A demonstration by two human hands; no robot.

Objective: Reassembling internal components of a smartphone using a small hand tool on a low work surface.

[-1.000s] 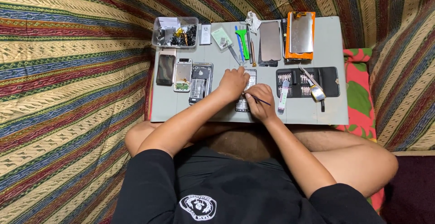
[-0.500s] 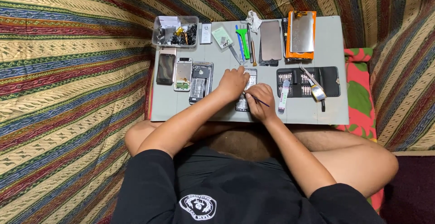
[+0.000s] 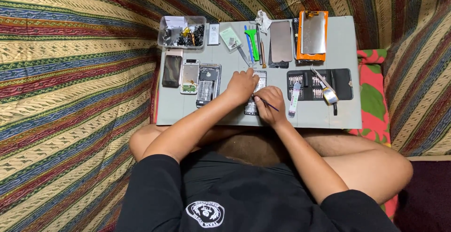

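On the grey worktop [image 3: 329, 114], an opened phone [image 3: 256, 93] lies at the middle near the front edge. The left hand [image 3: 242, 85] presses down on it, grip closed over its upper part. The right hand [image 3: 270, 105], just beside, pinches a thin tool [image 3: 270, 104] over the phone's lower half. A black bit case [image 3: 319, 84] lies to the right.

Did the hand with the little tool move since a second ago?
No. The right hand stays beside the black bit case, over the opened phone.

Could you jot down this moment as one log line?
left hand: pressing opened phone | right hand: holding thin dark tool | surface: grey board
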